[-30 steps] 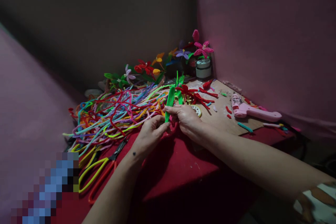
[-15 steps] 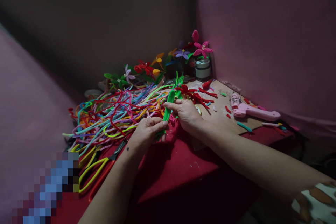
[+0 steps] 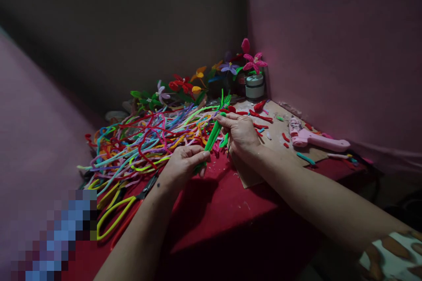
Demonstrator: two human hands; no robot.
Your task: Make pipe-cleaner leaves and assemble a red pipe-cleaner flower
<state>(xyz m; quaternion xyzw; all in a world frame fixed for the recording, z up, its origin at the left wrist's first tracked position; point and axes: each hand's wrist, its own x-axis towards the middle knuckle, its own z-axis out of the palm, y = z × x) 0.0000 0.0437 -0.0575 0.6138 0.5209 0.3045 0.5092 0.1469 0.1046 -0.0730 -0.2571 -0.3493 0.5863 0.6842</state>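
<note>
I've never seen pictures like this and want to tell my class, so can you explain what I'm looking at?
There's no robot here, just a person's two bare hands. The camera is worn on the person's head and looks forward and down, so you see roughly what they see. The left hand holds the lower end of a green fuzzy strip, and the right hand holds its upper end. On the red table lies a big pile of colourful fuzzy sticks. To the right are a board and a pink tool. At the back, a pink flower stands near the wall.
</note>
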